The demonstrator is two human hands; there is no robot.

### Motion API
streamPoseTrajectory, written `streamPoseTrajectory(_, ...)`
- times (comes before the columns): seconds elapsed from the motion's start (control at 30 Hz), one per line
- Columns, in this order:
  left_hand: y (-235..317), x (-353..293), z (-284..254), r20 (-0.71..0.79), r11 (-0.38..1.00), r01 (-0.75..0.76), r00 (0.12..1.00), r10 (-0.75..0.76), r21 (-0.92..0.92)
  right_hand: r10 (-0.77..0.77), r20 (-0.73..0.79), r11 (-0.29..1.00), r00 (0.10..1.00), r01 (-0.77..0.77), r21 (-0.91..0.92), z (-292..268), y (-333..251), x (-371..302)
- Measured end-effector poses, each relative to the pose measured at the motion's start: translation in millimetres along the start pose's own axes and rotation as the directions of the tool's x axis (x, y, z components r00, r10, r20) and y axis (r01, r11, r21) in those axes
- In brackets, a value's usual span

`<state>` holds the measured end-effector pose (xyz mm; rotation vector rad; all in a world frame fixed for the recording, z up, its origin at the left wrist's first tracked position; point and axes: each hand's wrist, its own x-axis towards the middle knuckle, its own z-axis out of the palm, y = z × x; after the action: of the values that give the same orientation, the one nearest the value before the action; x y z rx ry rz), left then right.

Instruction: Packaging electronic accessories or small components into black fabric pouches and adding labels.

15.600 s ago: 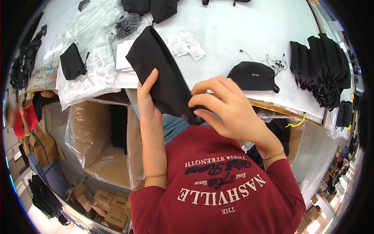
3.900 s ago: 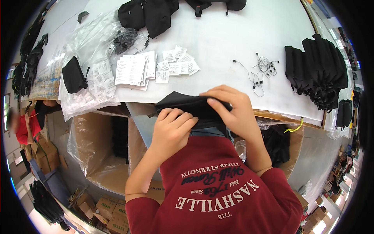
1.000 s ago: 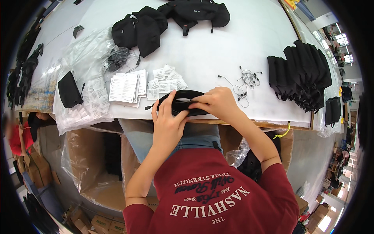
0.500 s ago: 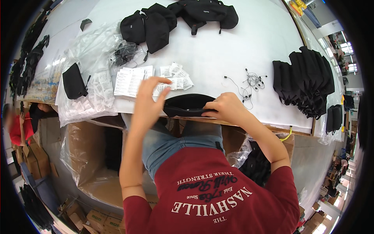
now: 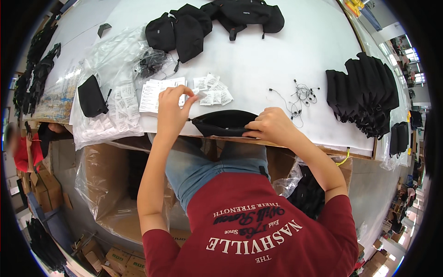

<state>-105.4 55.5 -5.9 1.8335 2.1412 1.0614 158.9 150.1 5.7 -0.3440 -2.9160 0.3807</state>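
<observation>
A black zippered pouch (image 5: 213, 129) lies at the table's near edge with its mouth spread. My right hand (image 5: 273, 125) is closed on the pouch's right end, thumb and fingers pinching the rim. Above the pouch's left end, my left hand (image 5: 173, 105) pinches a small white sachet (image 5: 201, 95) between thumb and fingertips. Beyond it lies a loose pile of printed white sachets (image 5: 216, 96). A stack of printed paper sheets (image 5: 148, 98) sits partly behind my left hand.
A clear plastic bag (image 5: 107, 135) of sachets, with a black pouch (image 5: 92, 97) on top, covers the left. Tangled black cords (image 5: 302, 94) and stacked black pouches (image 5: 361, 90) lie right. Black bags (image 5: 189, 33) stand at the back. Below are cardboard boxes (image 5: 108, 168); another person (image 5: 22, 150) is far left.
My left hand's fingers have closed together, and the white sachet now shows plainly between them. The pouch's left end is more exposed. My right hand keeps its grip. The whole view has shifted slightly.
</observation>
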Motion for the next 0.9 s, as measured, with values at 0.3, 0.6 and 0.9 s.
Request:
streamPoseTrajectory(0.3, 61, -14, -7, -0.136, 0.982, -0.191, 0.973, 0.188, -0.009, -0.021, -0.089, 0.996, 0.996, 0.013, -0.092, -11, -10, 7)
streamPoseTrajectory(0.6, 40, -86, 46, 0.251, -0.313, 0.131, 0.888, -0.384, -0.941, 0.164, -0.345, 0.966, 0.924, -0.079, 0.248, -31, -56, 31)
streamPoseTrajectory(0.9, 57, -76, 34, 0.319, -0.368, 0.102, 0.734, -0.6, -0.924, 0.747, -0.3, 0.537, 0.593, -0.274, 0.798, 2, -77, 23)
